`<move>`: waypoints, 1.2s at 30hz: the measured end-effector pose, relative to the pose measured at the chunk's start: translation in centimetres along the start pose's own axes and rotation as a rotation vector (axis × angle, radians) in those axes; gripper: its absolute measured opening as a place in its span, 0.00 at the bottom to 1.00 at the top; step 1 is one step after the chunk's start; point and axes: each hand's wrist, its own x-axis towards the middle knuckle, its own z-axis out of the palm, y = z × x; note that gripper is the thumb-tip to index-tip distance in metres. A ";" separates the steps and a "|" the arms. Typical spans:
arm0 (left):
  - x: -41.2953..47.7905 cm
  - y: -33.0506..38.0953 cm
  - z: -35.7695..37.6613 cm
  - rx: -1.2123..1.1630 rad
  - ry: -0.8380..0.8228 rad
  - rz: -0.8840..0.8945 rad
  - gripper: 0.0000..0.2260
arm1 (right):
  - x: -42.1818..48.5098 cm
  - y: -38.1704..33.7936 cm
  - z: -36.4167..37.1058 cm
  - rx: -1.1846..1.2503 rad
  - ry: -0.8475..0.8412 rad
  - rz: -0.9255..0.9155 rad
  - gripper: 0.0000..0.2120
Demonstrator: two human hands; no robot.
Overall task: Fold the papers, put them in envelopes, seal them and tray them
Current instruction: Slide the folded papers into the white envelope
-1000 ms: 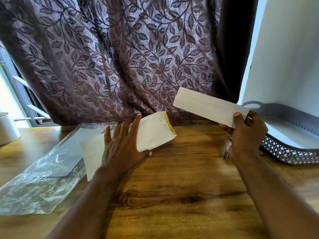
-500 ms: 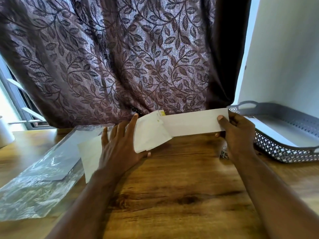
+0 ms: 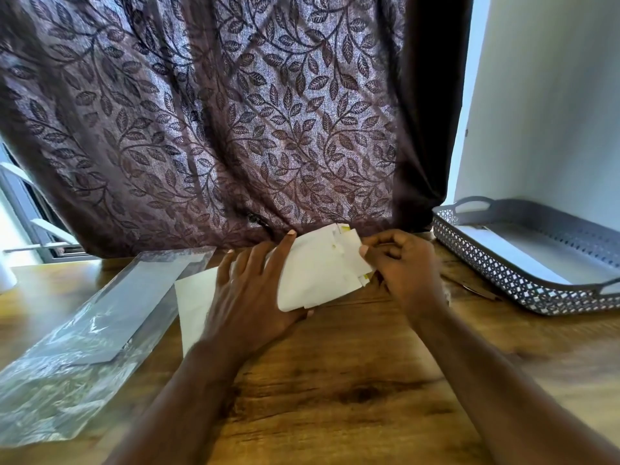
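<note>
Envelope (image 3: 318,273) is raised just off the table (image 3: 335,380) at its far middle, in front of the curtain (image 3: 235,129), with its mouth turned to the right. The left hand (image 3: 248,290) grasps it, fingers spread over its back and thumb tucked beneath. The right hand (image 3: 402,263), fingers curled, pinches the paper (image 3: 352,256) at that mouth and seems to be feeding it in. If the paper goes in crooked, a corner may catch the mouth and crumple, or tear the seam; a tight squeeze from the left hand could also close the pocket. I count one envelope in hand, one loose white sheet (image 3: 194,303) under the left wrist, one plastic packet (image 3: 100,317) at left, and one tray (image 3: 503,273) at right holding one flat white piece (image 3: 496,243).
</note>
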 end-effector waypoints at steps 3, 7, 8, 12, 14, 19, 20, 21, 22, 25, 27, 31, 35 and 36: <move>0.0 0.1 0.0 -0.014 -0.003 -0.004 0.52 | -0.6 -0.4 0.7 -0.057 -0.137 -0.032 0.03; 0.0 -0.1 0.1 -0.039 -0.014 -0.034 0.53 | -0.7 -1.0 0.5 0.019 -0.152 0.036 0.09; 0.0 -0.1 0.0 -0.044 -0.012 -0.047 0.53 | -0.7 -1.1 0.3 0.058 -0.141 0.045 0.10; 0.0 0.1 -0.3 -0.039 -0.006 -0.068 0.52 | -1.0 -1.3 0.3 0.129 -0.230 0.014 0.16; -0.1 0.2 -0.3 -0.038 -0.012 -0.059 0.51 | -1.5 -1.5 0.7 0.099 -0.334 0.016 0.21; -0.2 0.6 -0.2 -0.027 -0.029 -0.036 0.49 | -1.8 -1.7 0.7 0.040 -0.441 -0.009 0.24; -0.2 0.7 -0.2 -0.029 -0.028 -0.035 0.49 | -1.7 -1.7 0.6 0.058 -0.426 -0.007 0.24; -0.2 0.7 -0.2 -0.028 -0.024 -0.034 0.49 | -1.5 -1.6 0.4 0.072 -0.418 -0.009 0.24; -0.2 0.7 -0.2 -0.025 -0.020 -0.031 0.49 | -1.3 -1.5 0.2 0.077 -0.424 -0.011 0.24; -0.3 0.9 -0.2 -0.018 -0.027 -0.020 0.48 | -1.2 -1.1 0.1 0.044 -0.493 0.005 0.16; -0.3 1.0 -0.2 -0.018 -0.034 -0.008 0.48 | -1.3 -1.0 0.1 0.027 -0.545 0.042 0.13; -0.2 0.7 -0.2 -0.020 -0.053 -0.031 0.49 | -0.7 -1.2 -0.2 0.058 -0.433 0.045 0.10; 0.0 0.7 -0.2 -0.017 -0.045 -0.063 0.54 | 0.0 -1.1 -0.8 0.220 -0.041 0.053 0.11; 0.1 0.8 -0.2 -0.015 -0.037 -0.067 0.55 | 0.0 -1.0 -0.7 0.260 -0.027 0.111 0.11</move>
